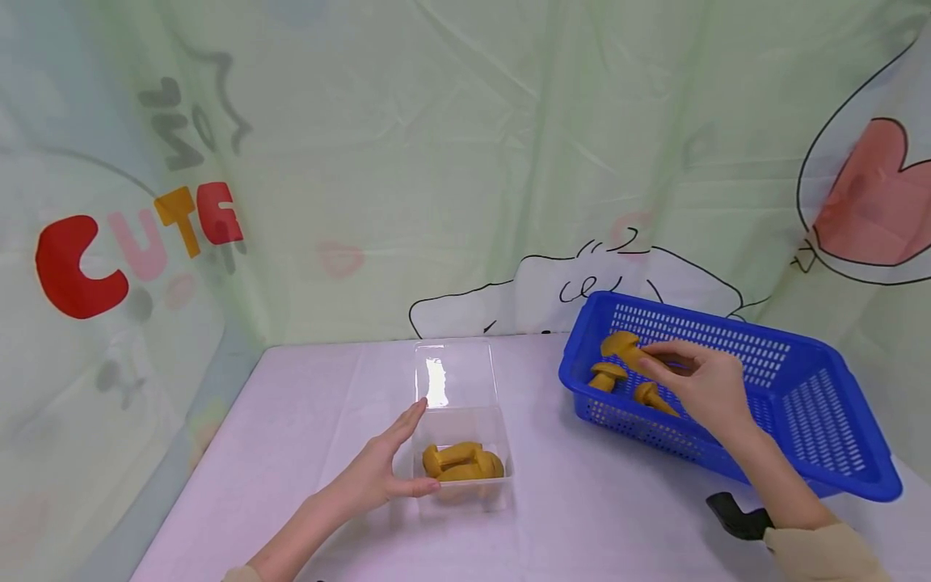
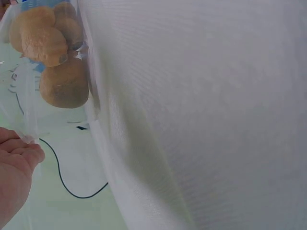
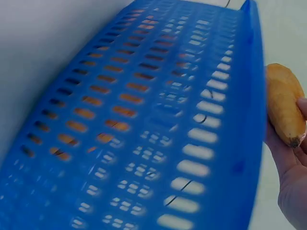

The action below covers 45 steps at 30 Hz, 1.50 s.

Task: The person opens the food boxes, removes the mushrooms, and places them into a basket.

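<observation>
Over the blue basket's left end, my right hand [image 1: 709, 384] pinches a brown mushroom [image 1: 622, 346] by its stem. The right wrist view shows this mushroom [image 3: 286, 104] beside the basket's rim. Two more mushrooms, one with a broad cap [image 1: 607, 375] and one lying tilted [image 1: 654, 398], are in the basket below. My left hand [image 1: 371, 473] is at the left side of a clear plastic box [image 1: 502, 440], thumb near its front corner and index finger near its back corner. Several mushrooms [image 1: 461, 462] lie inside the box, also seen through its wall in the left wrist view.
The perforated blue basket [image 1: 829, 428] stands at the right of the white-covered table [image 1: 582, 517]. Behind the box, its clear lid [image 1: 458, 376] lies folded back. A black curved object [image 1: 738, 517] is near the right forearm. A printed curtain [image 1: 378, 162] hangs behind the table.
</observation>
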### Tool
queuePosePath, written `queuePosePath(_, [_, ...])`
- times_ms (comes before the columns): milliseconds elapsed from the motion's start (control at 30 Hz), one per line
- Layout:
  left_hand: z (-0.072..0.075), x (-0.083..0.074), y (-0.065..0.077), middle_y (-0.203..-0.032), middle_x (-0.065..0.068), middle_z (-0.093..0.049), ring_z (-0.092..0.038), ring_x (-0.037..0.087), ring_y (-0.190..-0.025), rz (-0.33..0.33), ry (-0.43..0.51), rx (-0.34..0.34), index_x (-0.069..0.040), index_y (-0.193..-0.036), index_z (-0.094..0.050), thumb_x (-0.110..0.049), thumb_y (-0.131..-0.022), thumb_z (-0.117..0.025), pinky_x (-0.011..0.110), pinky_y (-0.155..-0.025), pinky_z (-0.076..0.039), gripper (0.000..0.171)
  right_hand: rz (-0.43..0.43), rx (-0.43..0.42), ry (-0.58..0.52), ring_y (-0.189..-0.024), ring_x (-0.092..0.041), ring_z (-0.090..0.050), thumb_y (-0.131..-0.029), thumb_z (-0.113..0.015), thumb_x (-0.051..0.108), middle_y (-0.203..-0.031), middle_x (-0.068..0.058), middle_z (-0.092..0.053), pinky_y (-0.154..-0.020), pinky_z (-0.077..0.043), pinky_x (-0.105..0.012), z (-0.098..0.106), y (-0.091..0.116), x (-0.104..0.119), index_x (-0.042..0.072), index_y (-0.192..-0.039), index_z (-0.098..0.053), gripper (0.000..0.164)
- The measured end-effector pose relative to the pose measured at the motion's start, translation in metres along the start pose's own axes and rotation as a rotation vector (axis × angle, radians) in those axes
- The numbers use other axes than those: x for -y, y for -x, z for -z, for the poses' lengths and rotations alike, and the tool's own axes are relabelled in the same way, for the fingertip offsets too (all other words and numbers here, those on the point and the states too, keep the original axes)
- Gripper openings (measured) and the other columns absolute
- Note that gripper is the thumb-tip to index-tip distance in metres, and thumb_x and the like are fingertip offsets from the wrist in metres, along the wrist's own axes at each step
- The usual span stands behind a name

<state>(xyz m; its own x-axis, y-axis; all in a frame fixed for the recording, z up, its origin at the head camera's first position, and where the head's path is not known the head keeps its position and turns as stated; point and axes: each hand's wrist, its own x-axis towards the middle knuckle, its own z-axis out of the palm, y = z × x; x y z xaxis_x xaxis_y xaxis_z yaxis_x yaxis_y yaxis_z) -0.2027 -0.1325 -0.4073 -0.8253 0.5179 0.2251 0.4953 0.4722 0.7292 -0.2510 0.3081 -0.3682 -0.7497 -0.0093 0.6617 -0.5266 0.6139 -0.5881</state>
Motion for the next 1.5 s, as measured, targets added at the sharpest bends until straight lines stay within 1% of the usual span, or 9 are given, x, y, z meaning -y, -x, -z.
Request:
queuePosePath(67, [0.0, 0.0, 0.0, -0.153, 0.002, -0.015, -0.013, 0.019, -0.138, 0.0, -0.002, -0.002, -0.016, -0.149, -0.016, -0.039, -0.073, -0.078, 0.049, -0.106, -0.021, 0.101, -0.034, 0.004, 0.01, -0.076, 0.006, -0.06, -0.079, -0.074, 0.01, -0.084, -0.004, -0.069, -0.064, -0.046, -0.007, 0.005, 0.002, 0.013, 0.002, -0.093, -0.071, 0.016])
queuePosePath(233, [0.0, 0.0, 0.0, -0.152, -0.003, -0.013, -0.013, 0.018, -0.138, 0.008, -0.001, 0.001, -0.018, -0.149, -0.015, -0.039, -0.073, -0.077, 0.048, -0.107, -0.021, 0.101, -0.113, -0.002, 0.144, -0.072, 0.018, -0.051, -0.082, -0.072, 0.014, -0.084, -0.016, -0.068, -0.061, -0.044, -0.005, 0.011, 0.005, 0.03, -0.003, -0.093, -0.07, 0.02])
queuePosePath(333, [0.0, 0.0, 0.0, -0.152, -0.004, -0.013, -0.013, 0.018, -0.138, 0.011, 0.002, 0.005, -0.02, -0.149, -0.014, -0.037, -0.073, -0.078, 0.048, -0.107, -0.02, 0.101, -0.163, 0.001, 0.211, -0.07, 0.019, -0.047, -0.083, -0.071, 0.017, -0.085, -0.02, -0.068, -0.058, -0.044, -0.006, 0.012, 0.007, 0.03, -0.003, -0.094, -0.07, 0.023])
queuePosePath(500, [0.0, -0.001, 0.0, -0.152, 0.0, -0.014, -0.013, 0.02, -0.138, 0.01, 0.005, 0.004, -0.019, -0.149, -0.014, -0.034, -0.073, -0.078, 0.048, -0.107, -0.02, 0.101, -0.217, 0.019, 0.258, -0.067, 0.012, -0.05, -0.084, -0.069, 0.02, -0.084, -0.019, -0.068, -0.051, -0.045, -0.012, 0.013, 0.01, 0.023, -0.003, -0.093, -0.07, 0.025])
queuePosePath(600, [0.001, -0.001, 0.0, -0.152, 0.0, -0.014, -0.013, 0.019, -0.138, 0.007, 0.005, 0.002, -0.018, -0.149, -0.014, -0.033, -0.073, -0.078, 0.048, -0.107, -0.021, 0.101, -0.212, 0.046, 0.261, -0.068, 0.003, -0.056, -0.084, -0.069, 0.018, -0.082, -0.018, -0.068, -0.047, -0.046, -0.018, 0.012, 0.011, 0.021, -0.003, -0.091, -0.07, 0.022])
queuePosePath(800, [0.001, -0.001, 0.0, -0.152, -0.001, -0.014, -0.013, 0.02, -0.138, 0.005, -0.009, 0.002, -0.018, -0.149, -0.015, -0.038, -0.073, -0.078, 0.048, -0.107, -0.02, 0.101, -0.191, 0.132, 0.247, -0.069, -0.026, -0.063, -0.085, -0.068, 0.013, -0.08, -0.016, -0.068, -0.042, -0.046, -0.024, 0.008, 0.012, 0.02, -0.002, -0.089, -0.07, 0.016])
queuePosePath(967, [0.0, -0.001, 0.0, -0.152, 0.002, -0.014, -0.013, 0.02, -0.138, 0.005, -0.016, 0.005, -0.017, -0.149, -0.014, -0.044, -0.072, -0.076, 0.047, -0.107, -0.02, 0.102, -0.169, 0.166, 0.249, -0.071, -0.03, -0.063, -0.083, -0.069, 0.009, -0.08, -0.016, -0.068, -0.044, -0.047, -0.024, 0.006, 0.011, 0.019, -0.002, -0.089, -0.07, 0.013])
queuePosePath(1167, [0.001, -0.002, -0.001, -0.152, 0.003, -0.015, -0.014, 0.02, -0.137, 0.0, -0.012, -0.002, -0.013, -0.149, -0.016, -0.037, -0.073, -0.078, 0.048, -0.107, -0.02, 0.101, -0.184, 0.23, 0.256, -0.078, -0.035, -0.062, -0.083, -0.069, 0.009, -0.083, -0.016, -0.067, -0.051, -0.049, -0.022, 0.005, 0.01, 0.019, -0.004, -0.09, -0.069, 0.014])
queuePosePath(1500, [0.001, -0.003, 0.0, -0.152, -0.004, -0.013, -0.012, 0.018, -0.138, 0.015, -0.004, 0.007, -0.017, -0.149, -0.014, -0.04, -0.073, -0.077, 0.047, -0.107, -0.02, 0.102, -0.144, 0.14, 0.271, -0.076, -0.035, -0.063, -0.083, -0.068, 0.004, -0.08, -0.015, -0.068, -0.05, -0.048, -0.018, 0.003, 0.008, 0.022, -0.001, -0.088, -0.07, 0.008])
